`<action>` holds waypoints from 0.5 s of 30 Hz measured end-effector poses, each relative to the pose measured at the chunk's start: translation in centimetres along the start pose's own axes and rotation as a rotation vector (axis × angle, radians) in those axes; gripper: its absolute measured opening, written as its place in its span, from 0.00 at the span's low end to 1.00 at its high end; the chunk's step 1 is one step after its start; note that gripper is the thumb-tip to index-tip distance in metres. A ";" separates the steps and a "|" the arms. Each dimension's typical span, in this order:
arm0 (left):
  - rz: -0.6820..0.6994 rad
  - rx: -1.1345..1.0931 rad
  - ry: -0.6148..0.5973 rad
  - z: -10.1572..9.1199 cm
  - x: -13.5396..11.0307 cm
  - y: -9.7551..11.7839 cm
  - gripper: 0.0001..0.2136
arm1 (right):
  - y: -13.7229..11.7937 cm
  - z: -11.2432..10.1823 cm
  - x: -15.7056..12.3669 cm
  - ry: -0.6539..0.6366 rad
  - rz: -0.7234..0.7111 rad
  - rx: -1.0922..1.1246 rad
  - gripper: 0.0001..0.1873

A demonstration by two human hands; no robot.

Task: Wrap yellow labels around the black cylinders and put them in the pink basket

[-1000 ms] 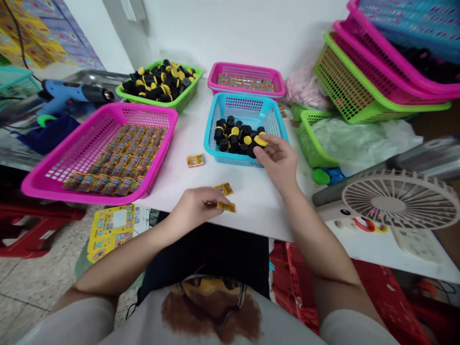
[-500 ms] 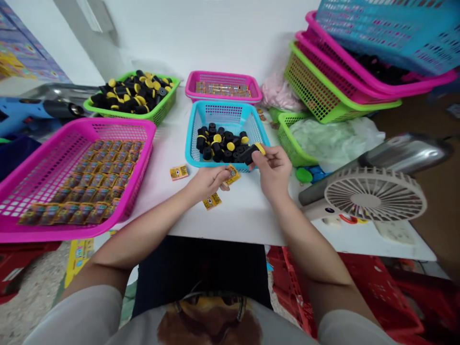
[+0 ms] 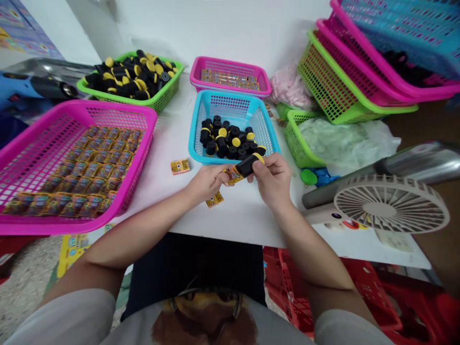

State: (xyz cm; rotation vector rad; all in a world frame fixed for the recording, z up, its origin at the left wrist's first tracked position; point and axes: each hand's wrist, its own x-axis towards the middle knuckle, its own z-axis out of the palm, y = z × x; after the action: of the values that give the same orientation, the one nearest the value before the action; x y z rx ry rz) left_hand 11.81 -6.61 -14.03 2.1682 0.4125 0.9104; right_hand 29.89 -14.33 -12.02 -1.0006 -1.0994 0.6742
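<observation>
My left hand pinches a small yellow printed sleeve over the table. In my right hand is a black cylinder with a yellow cap, tilted, its lower end against the sleeve's opening. How far the end sits inside the sleeve I cannot tell. Just behind my hands stands a blue basket holding several such black and yellow cylinders. Two flat yellow printed pieces lie on the table: one label left of my left hand, another label below it.
On the left, a pink basket holds rows of wrapped pieces. A green basket of cylinders and a pink basket stand behind. Stacked baskets, a green basket with plastic bags and a small fan occupy the right.
The black cylinder in my right hand has moved left and down to meet the yellow sleeve in my left hand. The whole view has shifted slightly.
</observation>
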 end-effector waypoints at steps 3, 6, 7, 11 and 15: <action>-0.003 0.027 -0.019 -0.1 0.1 0.1 0.42 | 0.1 -0.3 0.1 -0.046 -0.036 -0.127 0.26; -0.094 -0.098 -0.078 -0.2 0.4 0.5 0.38 | 0.1 -0.8 0.5 -0.113 -0.078 -0.183 0.23; -0.126 -0.161 -0.098 -0.2 0.5 0.7 0.36 | 0.1 -1.0 0.6 -0.141 -0.095 -0.169 0.22; -0.220 -0.402 -0.168 -0.5 0.9 1.5 0.30 | -0.3 -1.7 1.1 -0.243 -0.132 -0.135 0.22; -0.306 -0.500 -0.174 -0.3 0.9 1.6 0.21 | -1.0 -2.0 1.1 -0.310 -0.057 -0.142 0.20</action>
State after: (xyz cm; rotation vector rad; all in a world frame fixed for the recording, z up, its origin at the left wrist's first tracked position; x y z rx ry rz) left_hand 12.24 -7.09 -12.27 1.6538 0.3704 0.5729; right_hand 32.07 -14.46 -10.95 -1.0023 -1.4588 0.7288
